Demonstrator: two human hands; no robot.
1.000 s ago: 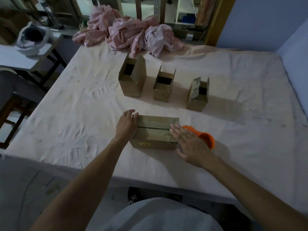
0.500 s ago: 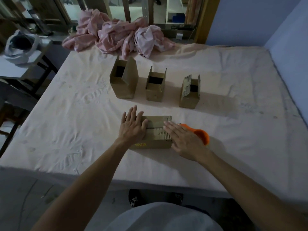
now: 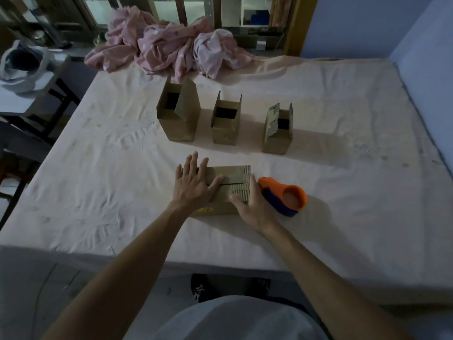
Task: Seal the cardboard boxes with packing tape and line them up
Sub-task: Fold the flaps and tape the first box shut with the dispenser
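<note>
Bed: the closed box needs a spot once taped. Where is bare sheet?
Bare: the stretch left of the left hand, and right of the dispenser to the wall. Crowded: the row of open boxes, the far edge under the pink cloth.

The closed box (image 3: 231, 173) is matt brown cardboard — one flap shows ribbed corrugation. The tape dispenser (image 3: 278, 187) is smooth orange plastic, and the sheet (image 3: 110, 168) is creased, matt cloth.
</note>
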